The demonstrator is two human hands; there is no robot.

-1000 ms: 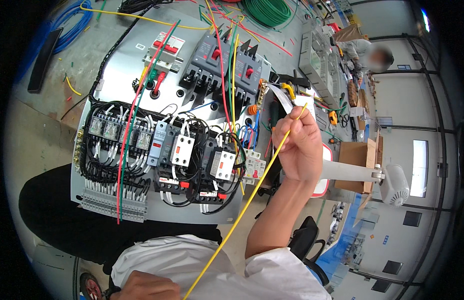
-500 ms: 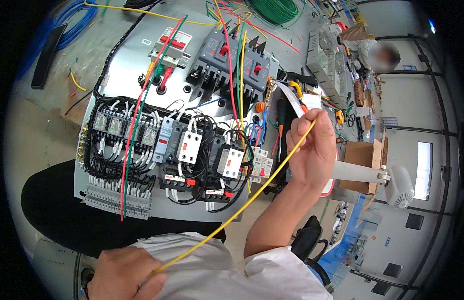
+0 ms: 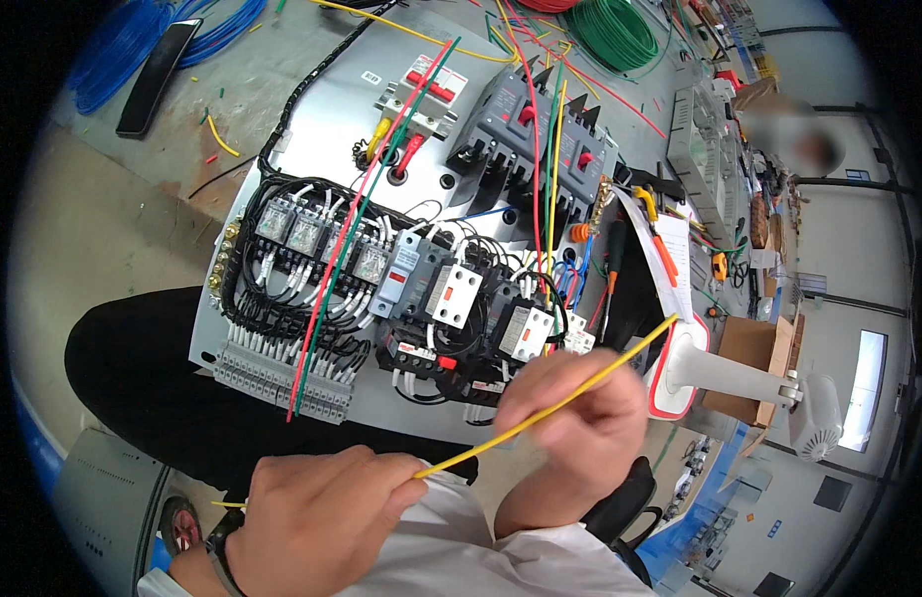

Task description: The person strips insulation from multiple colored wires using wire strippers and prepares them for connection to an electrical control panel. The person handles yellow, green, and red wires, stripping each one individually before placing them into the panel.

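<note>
A yellow wire (image 3: 453,459) runs slantwise between my hands, its free end pointing up to the right. My left hand (image 3: 332,507), with a dark band at the wrist, is closed around it; a short tail shows beyond the back of the hand. Fingers of my right hand (image 3: 585,413), slightly blurred, are curled at the wire below its free end. Ahead lies a metal panel (image 3: 317,114) with relays (image 3: 322,244), a grey terminal strip (image 3: 282,383), white-fronted contactors (image 3: 453,296) and two dark grey breakers (image 3: 506,124). Red and green wires (image 3: 347,239) lie loosely across the panel.
A screwdriver (image 3: 615,249), yellow-and-orange-handled tool (image 3: 665,259) and paper lie right of the panel. Blue (image 3: 113,60) and green (image 3: 612,35) wire coils sit at the back. A white fan-like device (image 3: 814,418) and cardboard box (image 3: 749,348) stand at right; another person is beyond.
My right hand has come down and left, away from the wire's free end. My left hand has moved up and right along with the wire. The view has shifted, so the panel appears farther right.
</note>
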